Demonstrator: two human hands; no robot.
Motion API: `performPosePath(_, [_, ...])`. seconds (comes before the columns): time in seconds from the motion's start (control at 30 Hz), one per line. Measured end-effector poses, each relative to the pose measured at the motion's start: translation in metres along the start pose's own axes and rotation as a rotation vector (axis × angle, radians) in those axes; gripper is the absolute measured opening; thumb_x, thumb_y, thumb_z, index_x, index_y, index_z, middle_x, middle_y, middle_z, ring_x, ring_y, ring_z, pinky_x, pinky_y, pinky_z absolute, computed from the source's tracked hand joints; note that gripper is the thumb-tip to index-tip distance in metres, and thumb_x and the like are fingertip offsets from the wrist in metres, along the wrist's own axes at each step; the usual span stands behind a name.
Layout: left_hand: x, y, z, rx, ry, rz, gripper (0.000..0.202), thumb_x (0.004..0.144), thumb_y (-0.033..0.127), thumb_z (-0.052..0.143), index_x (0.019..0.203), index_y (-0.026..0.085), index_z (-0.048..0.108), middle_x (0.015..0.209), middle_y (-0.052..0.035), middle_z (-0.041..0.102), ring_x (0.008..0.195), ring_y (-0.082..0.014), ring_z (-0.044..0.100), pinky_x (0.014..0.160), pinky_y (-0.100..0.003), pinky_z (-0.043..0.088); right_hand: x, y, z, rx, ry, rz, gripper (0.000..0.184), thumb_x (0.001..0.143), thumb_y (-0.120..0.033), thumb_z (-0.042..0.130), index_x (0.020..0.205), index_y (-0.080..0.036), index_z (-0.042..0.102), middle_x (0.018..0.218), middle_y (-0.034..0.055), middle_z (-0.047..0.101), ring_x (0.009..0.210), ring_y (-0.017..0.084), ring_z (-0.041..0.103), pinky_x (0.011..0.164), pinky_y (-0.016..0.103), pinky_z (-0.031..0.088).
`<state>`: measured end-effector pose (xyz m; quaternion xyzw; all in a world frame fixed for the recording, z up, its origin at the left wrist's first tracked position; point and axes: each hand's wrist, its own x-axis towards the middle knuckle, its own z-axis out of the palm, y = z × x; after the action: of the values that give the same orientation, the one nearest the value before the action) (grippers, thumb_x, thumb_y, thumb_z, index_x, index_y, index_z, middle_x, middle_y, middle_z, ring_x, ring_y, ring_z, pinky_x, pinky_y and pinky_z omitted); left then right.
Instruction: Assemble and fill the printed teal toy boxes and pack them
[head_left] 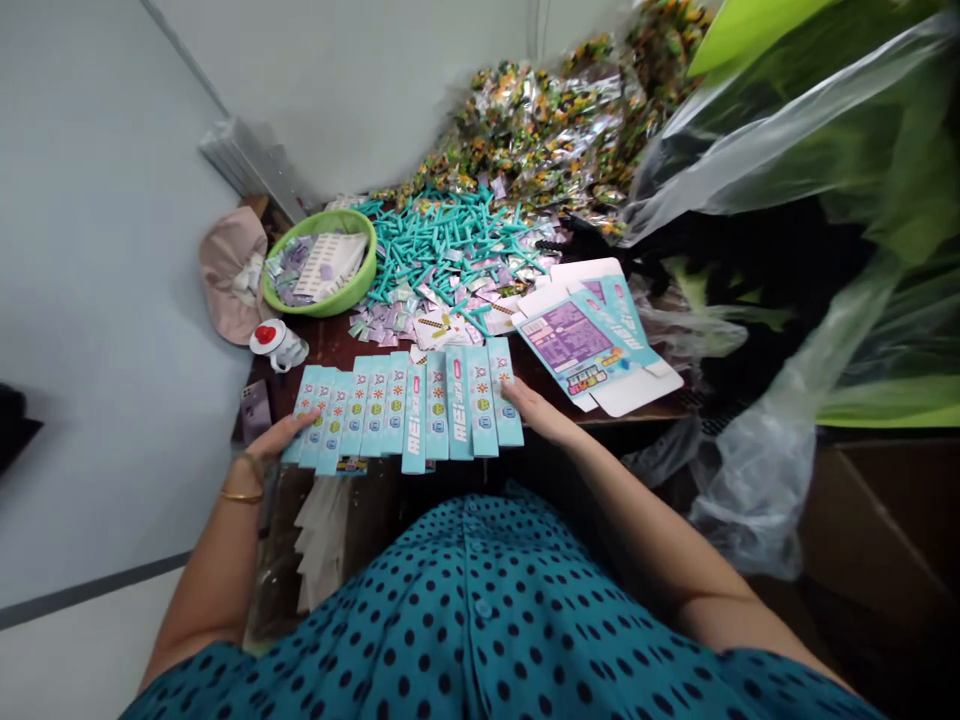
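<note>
A row of several slim light-blue printed boxes [375,410] stands side by side in front of my body, close to the table's front edge. My left hand [281,435] presses on the left end of the row, its fingertips over the outermost boxes. On the opposite end, my right hand [536,408] is against the last box with its fingers on the outer side. The row is held between both hands; its underside is hidden. Flat, unfolded light-blue and purple cartons [592,340] lie just beyond my right hand.
Behind the row are heaped teal sticks [450,240] and small purple packets [390,325]. A green basin [367,270] holds packets and white sheets. Nearby are a lidded mug [281,345], phone [256,408] and pink cap [229,270]. Shiny bagged pieces [555,130] and clear plastic [772,470] are rightward.
</note>
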<state>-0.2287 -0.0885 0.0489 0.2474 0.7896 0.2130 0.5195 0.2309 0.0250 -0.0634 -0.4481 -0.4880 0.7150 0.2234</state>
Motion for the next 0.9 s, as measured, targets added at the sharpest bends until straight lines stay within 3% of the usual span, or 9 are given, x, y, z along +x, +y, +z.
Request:
performPosePath(0.1, [-0.010,0.008,-0.007,-0.019,-0.034,-0.008,0.079,0.068,0.061,0.085,0.126,0.011,0.067,0.110,-0.0194,0.078,0.091,-0.0341,0.078,0.081,-0.046,0.066,-0.006,-0.023,0.006,-0.094,0.013,-0.176,0.070,0.095,-0.070,0.052,0.152,-0.030,0.047,0.143,0.0071,0.064,0.132,0.033,0.060,0.115,0.058,0.047])
performPosePath(0.23, [-0.026,0.015,-0.045,0.033,0.145,0.292,0.084,0.064,0.065,0.083,0.130,0.016,0.063,0.122,-0.0155,0.075,0.107,-0.0370,0.074,0.091,-0.049,0.063,-0.024,-0.051,0.006,-0.260,0.143,-0.481,0.071,0.095,-0.071,0.050,0.153,-0.029,0.046,0.143,0.0094,0.062,0.143,0.035,0.050,0.123,0.061,0.035])
performPosePath(0.33, [-0.025,0.007,-0.060,0.122,0.285,0.474,0.078,0.056,0.065,0.084,0.116,0.017,0.069,0.121,-0.0145,0.076,0.119,-0.0394,0.067,0.106,-0.051,0.055,-0.029,-0.044,0.004,-0.376,0.218,-0.630,0.086,0.089,-0.080,0.050,0.155,-0.026,0.041,0.152,0.0138,0.052,0.147,0.040,0.043,0.122,0.060,0.035])
performPosePath(0.4, [-0.016,-0.006,-0.051,0.155,0.336,0.483,0.076,0.051,0.063,0.084,0.110,0.017,0.070,0.121,-0.0150,0.075,0.124,-0.0401,0.064,0.112,-0.053,0.050,-0.024,-0.027,0.007,-0.420,0.218,-0.663,0.098,0.084,-0.086,0.050,0.157,-0.023,0.035,0.155,0.0173,0.046,0.147,0.042,0.042,0.120,0.061,0.037])
performPosePath(0.5, [0.002,-0.025,-0.022,0.148,0.328,0.409,0.077,0.052,0.063,0.082,0.111,0.016,0.068,0.121,-0.0184,0.075,0.121,-0.0416,0.065,0.110,-0.057,0.050,-0.014,-0.005,0.016,-0.442,0.210,-0.615,0.105,0.082,-0.085,0.054,0.160,-0.020,0.026,0.156,0.0207,0.044,0.145,0.043,0.044,0.119,0.065,0.038])
performPosePath(0.57, [0.008,-0.030,-0.010,0.122,0.294,0.397,0.076,0.061,0.064,0.077,0.118,0.016,0.066,0.124,-0.0196,0.073,0.121,-0.0408,0.066,0.108,-0.057,0.052,-0.012,-0.007,0.020,-0.440,0.208,-0.543,0.099,0.085,-0.078,0.059,0.160,-0.022,0.025,0.155,0.0198,0.045,0.144,0.042,0.046,0.117,0.066,0.039])
performPosePath(0.77, [-0.016,-0.011,-0.031,0.105,0.207,0.410,0.075,0.070,0.066,0.074,0.124,0.014,0.067,0.128,-0.0198,0.072,0.124,-0.0398,0.066,0.106,-0.051,0.055,-0.046,-0.065,0.011,-0.390,0.164,-0.393,0.073,0.089,-0.063,0.067,0.150,-0.029,0.045,0.150,0.0115,0.056,0.143,0.039,0.049,0.119,0.066,0.039])
performPosePath(0.83, [-0.021,-0.002,-0.031,0.125,0.177,0.374,0.075,0.073,0.067,0.074,0.126,0.015,0.067,0.128,-0.0185,0.072,0.124,-0.0387,0.066,0.105,-0.049,0.056,-0.052,-0.070,0.006,-0.311,0.138,-0.339,0.071,0.090,-0.063,0.066,0.149,-0.029,0.048,0.146,0.0100,0.060,0.139,0.039,0.054,0.118,0.066,0.041])
performPosePath(0.9, [-0.016,0.005,-0.022,0.103,0.104,0.216,0.073,0.074,0.066,0.075,0.125,0.014,0.068,0.123,-0.0181,0.075,0.119,-0.0381,0.069,0.102,-0.050,0.058,-0.045,-0.063,0.003,-0.171,0.066,-0.201,0.066,0.090,-0.063,0.065,0.145,-0.028,0.054,0.139,0.0099,0.067,0.128,0.038,0.063,0.112,0.064,0.049])
